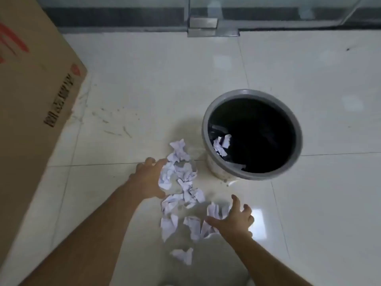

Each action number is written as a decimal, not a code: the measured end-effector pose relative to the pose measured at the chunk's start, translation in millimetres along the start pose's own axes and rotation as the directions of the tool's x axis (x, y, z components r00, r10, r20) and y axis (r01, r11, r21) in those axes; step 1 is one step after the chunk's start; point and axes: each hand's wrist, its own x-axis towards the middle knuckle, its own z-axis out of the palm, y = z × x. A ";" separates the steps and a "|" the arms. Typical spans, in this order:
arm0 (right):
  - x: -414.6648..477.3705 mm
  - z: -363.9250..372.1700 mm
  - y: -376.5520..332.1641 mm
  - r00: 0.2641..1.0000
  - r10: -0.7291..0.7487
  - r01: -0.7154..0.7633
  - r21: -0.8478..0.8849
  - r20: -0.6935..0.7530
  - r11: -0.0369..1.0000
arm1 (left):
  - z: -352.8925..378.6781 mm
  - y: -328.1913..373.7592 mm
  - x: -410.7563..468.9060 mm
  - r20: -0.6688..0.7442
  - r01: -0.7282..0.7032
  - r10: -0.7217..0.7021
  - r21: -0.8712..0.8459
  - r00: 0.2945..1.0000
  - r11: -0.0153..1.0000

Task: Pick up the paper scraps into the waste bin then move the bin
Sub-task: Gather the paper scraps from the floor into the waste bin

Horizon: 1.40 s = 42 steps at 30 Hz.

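Several crumpled white paper scraps (pixel 185 195) lie in a loose line on the pale tiled floor, in front of and left of a round waste bin (pixel 206 131) with a grey rim and a black liner. One scrap (pixel 221 144) lies inside the bin. My left hand (pixel 150 178) rests at the left side of the pile, fingers spread and touching a scrap. My right hand (pixel 235 221) hovers over the scraps at the pile's near right end, fingers apart. Neither hand is closed on anything.
A large cardboard box (pixel 35 96) with red and black print stands along the left. A glass door with a metal floor fitting (pixel 203 26) runs across the far side. The floor to the right of the bin is bare tile.
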 end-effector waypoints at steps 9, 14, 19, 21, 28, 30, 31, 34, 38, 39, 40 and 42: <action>57.8 81.7 32.7 0.996 -0.092 0.094 -0.159 0.020 0.983 | 30.9 24.0 112.9 -0.039 -0.054 0.097 0.606 0.994 0.794; 62.0 86.2 18.7 0.948 -0.319 0.311 -0.240 0.008 0.920 | 57.9 21.1 123.3 0.026 -0.170 0.186 0.540 0.982 0.825; 75.5 96.8 -25.2 0.900 -0.436 0.437 -0.057 0.028 0.898 | 98.0 18.0 109.8 0.038 -0.281 0.279 0.200 0.959 0.938; 76.6 97.8 -42.5 0.891 -0.449 0.445 0.060 0.071 0.893 | 111.8 18.1 104.5 0.056 -0.273 0.268 0.106 0.962 0.956; 63.3 87.5 -71.4 0.866 -0.483 0.469 0.127 0.128 0.874 | 101.9 1.2 81.4 0.023 -0.414 0.414 0.044 0.910 0.909; 52.8 81.0 -82.3 0.845 -0.521 0.502 0.158 0.118 0.850 | 87.2 -2.3 68.2 -0.052 -0.459 0.463 0.071 0.885 0.885; 46.7 76.5 -89.7 0.829 -0.548 0.526 0.175 0.112 0.832 | 76.2 -4.6 61.2 -0.071 -0.463 0.467 0.058 0.882 0.884; 24.3 54.2 -121.0 0.769 -0.637 0.606 0.245 0.065 0.757 | 29.9 -9.8 41.3 -0.112 -0.488 0.503 0.136 0.857 0.862; -14.8 -2.3 -177.4 0.688 -0.725 0.698 0.314 -0.042 0.644 | -67.5 5.8 3.7 -0.222 -0.407 0.438 0.174 0.871 0.897; -22.0 -20.3 -191.6 0.659 -0.748 0.729 0.309 -0.079 0.611 | -93.1 13.5 -3.9 -0.260 -0.389 0.428 0.190 0.865 0.901; -26.6 -39.6 -203.8 0.631 -0.766 0.759 0.299 -0.118 0.579 | -116.0 24.0 -8.7 -0.299 -0.377 0.432 0.227 0.851 0.898; -33.3 -89.8 -221.0 0.583 -0.786 0.807 0.258 -0.208 0.531 | -159.2 57.7 -21.1 -0.364 -0.348 0.445 0.303 0.818 0.887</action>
